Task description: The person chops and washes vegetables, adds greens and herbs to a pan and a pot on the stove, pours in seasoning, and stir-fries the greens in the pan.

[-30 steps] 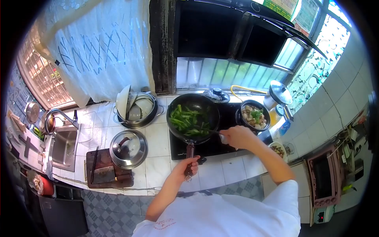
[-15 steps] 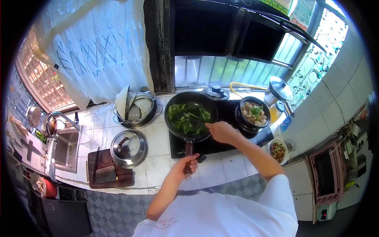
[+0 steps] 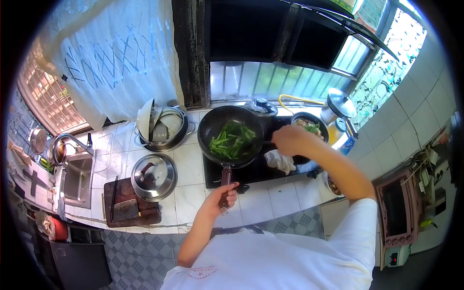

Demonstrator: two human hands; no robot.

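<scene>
My left hand point(image 3: 218, 199) is closed round the brown handle of a black wok point(image 3: 209, 126) on the stovetop. Chopped green vegetables point(image 3: 234, 140) lie heaped in the middle of the wok. My right hand point(image 3: 291, 141), beyond the wok's right rim, is closed on the dark handle of a spatula point(image 3: 266, 142). Its blade end is among the greens and hard to make out. Below my right hand a crumpled white cloth point(image 3: 279, 162) rests on the black stovetop point(image 3: 212, 180). My right hand and forearm partly hide a pot of meat with green garnish point(image 3: 309, 126).
A steel pot point(image 3: 164, 145) of stacked bowls stands left of the wok, above a glass lid point(image 3: 153, 176). A cleaver point(image 3: 126, 210) and chopsticks point(image 3: 115, 198) lie on a cutting board point(image 3: 140, 193). The sink point(image 3: 77, 180) is further left. A half-hidden dish point(image 3: 331, 184) sits at right.
My right hand has moved right, away from the wok's centre, with the spatula. The greens are more heaped together. The white cloth has come into sight; my left hand keeps its hold.
</scene>
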